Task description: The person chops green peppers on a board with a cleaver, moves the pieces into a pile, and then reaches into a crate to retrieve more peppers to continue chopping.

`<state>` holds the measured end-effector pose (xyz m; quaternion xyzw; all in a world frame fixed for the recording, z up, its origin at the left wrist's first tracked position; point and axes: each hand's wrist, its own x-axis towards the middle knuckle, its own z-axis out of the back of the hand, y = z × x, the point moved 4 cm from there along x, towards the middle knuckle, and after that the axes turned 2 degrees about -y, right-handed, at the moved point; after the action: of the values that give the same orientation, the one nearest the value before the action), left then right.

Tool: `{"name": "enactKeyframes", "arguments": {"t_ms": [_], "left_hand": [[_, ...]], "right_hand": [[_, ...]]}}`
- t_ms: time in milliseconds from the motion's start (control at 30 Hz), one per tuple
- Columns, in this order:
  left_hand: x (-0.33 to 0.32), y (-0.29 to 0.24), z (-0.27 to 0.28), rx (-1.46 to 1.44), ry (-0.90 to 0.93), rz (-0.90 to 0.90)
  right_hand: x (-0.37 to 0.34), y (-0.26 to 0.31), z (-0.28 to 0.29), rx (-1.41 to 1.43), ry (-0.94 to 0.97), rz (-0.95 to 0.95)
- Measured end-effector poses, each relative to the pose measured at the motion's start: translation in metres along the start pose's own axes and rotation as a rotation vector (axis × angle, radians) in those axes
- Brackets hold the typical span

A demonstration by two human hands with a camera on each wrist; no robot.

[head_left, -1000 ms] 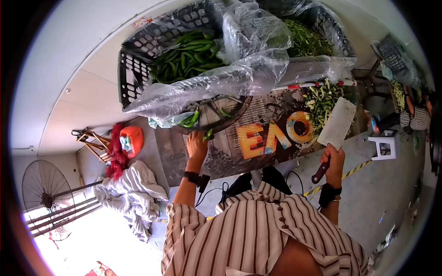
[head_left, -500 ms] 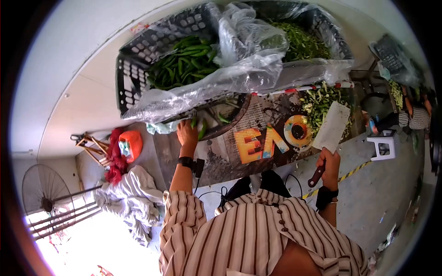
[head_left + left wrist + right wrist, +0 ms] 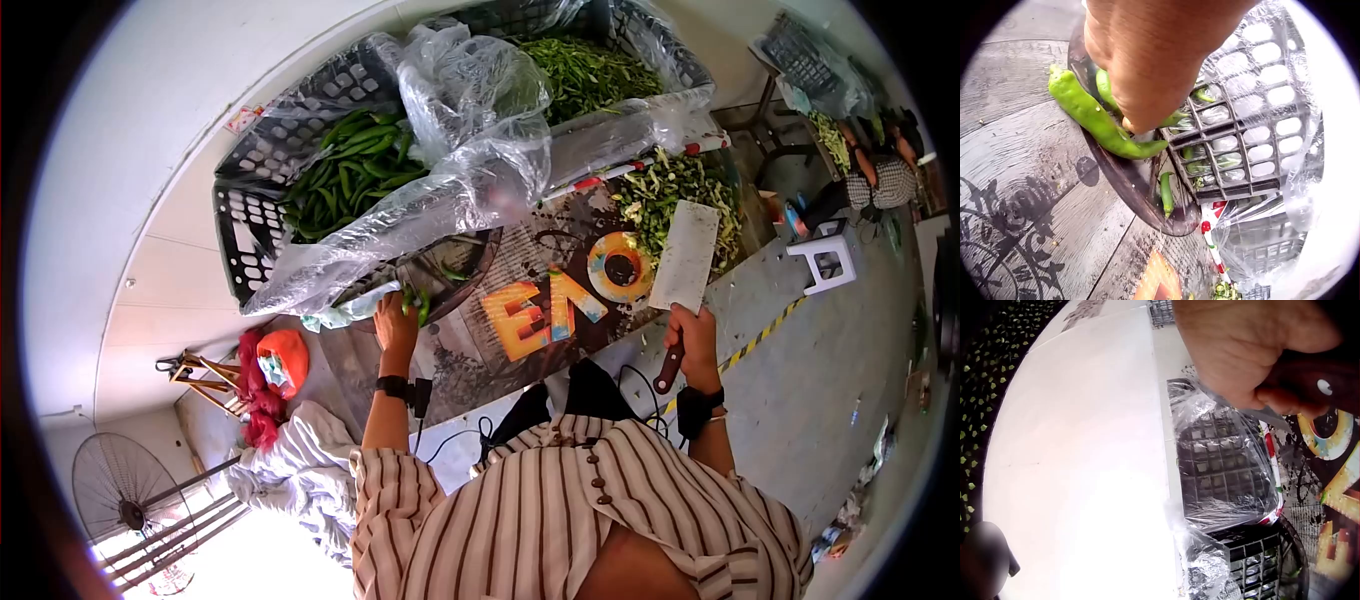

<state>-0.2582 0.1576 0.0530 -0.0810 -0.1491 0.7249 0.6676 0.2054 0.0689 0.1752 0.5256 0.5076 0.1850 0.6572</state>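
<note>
My left hand (image 3: 397,328) is at the table's left part, fingers curled round a green pepper (image 3: 1105,87) that shows on both sides of them in the left wrist view. A second, longer green pepper (image 3: 1100,125) lies right beside the fingers, across the rim of a dark round wheel picture (image 3: 1110,169) on the tabletop. In my right hand (image 3: 693,345) is a cleaver (image 3: 686,255), gripped by its brown handle, its broad blade pointing away from me. Under and beyond the blade spreads a pile of chopped green pepper (image 3: 665,200). The right wrist view shows the fist round the handle (image 3: 1316,384).
Behind the table surface stand two black crates, one with whole green peppers (image 3: 350,170), the other with chopped greens (image 3: 590,75). Clear plastic sheeting (image 3: 480,140) drapes over them. A white stool (image 3: 825,260) and another person (image 3: 885,180) are at the right.
The head view has turned, shifting crates and table leftward. My left hand has reached to the peppers by the crate and now grips one. The right hand keeps the cleaver over the pile's edge.
</note>
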Motion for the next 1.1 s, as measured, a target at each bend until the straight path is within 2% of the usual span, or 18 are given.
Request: {"name": "enactKeyframes", "arguments": {"t_ms": [67,367,433,500,600,633,700,733,767,833,867,900,967,1000,1033,1100], "left_hand": [[-0.003,-0.004,0.005,-0.068,-0.115,-0.054],[-0.008,-0.084,0.031,-0.255,-0.215,-0.162],[-0.008,-0.103,0.024,-0.643,-0.06,0.104],[-0.004,-0.124,0.016,-0.675,-0.028,0.075],[-0.004,-0.148,-0.012,-0.892,0.09,0.024],[-0.004,-0.155,-0.02,-0.895,0.095,0.023],[-0.009,-0.173,-0.034,-0.799,0.218,-0.092],[-0.014,-0.182,-0.039,-0.734,0.342,-0.067],[-0.018,-0.187,-0.044,-0.733,0.345,-0.066],[-0.029,-0.199,-0.059,-0.521,0.18,-0.396],[-0.034,-0.2,-0.071,-0.578,0.169,-0.449],[-0.035,-0.204,-0.069,-0.579,0.179,-0.449],[-0.041,-0.21,-0.074,-0.412,0.332,-0.391],[-0.044,-0.21,-0.072,-0.403,0.247,-0.422],[-0.046,-0.208,-0.073,-0.401,0.26,-0.423],[-0.049,-0.204,-0.068,-0.344,0.159,-0.469]], "right_hand": [[0.0,-0.004,0.002,-0.03,0.025,0.005],[0.002,-0.013,0.01,0.005,-0.005,0.001],[0.002,-0.015,0.01,0.017,-0.013,-0.022],[0.002,-0.018,0.01,0.025,-0.017,-0.041],[0.002,-0.021,0.009,-0.006,0.008,-0.022],[0.002,-0.021,0.009,-0.008,0.003,-0.022],[0.001,-0.022,0.009,0.02,0.017,-0.031],[0.001,-0.024,0.011,0.02,0.015,-0.033],[0.001,-0.025,0.011,0.02,0.024,-0.038],[0.002,-0.03,0.013,0.019,0.032,-0.048],[0.002,-0.033,0.014,-0.011,0.036,-0.038],[0.002,-0.034,0.014,-0.04,0.039,-0.026],[0.003,-0.037,0.015,-0.093,0.052,-0.033],[0.003,-0.039,0.013,-0.145,0.076,-0.033],[0.003,-0.043,0.012,-0.141,0.07,-0.043],[0.005,-0.048,0.009,-0.243,0.076,0.003]]}}
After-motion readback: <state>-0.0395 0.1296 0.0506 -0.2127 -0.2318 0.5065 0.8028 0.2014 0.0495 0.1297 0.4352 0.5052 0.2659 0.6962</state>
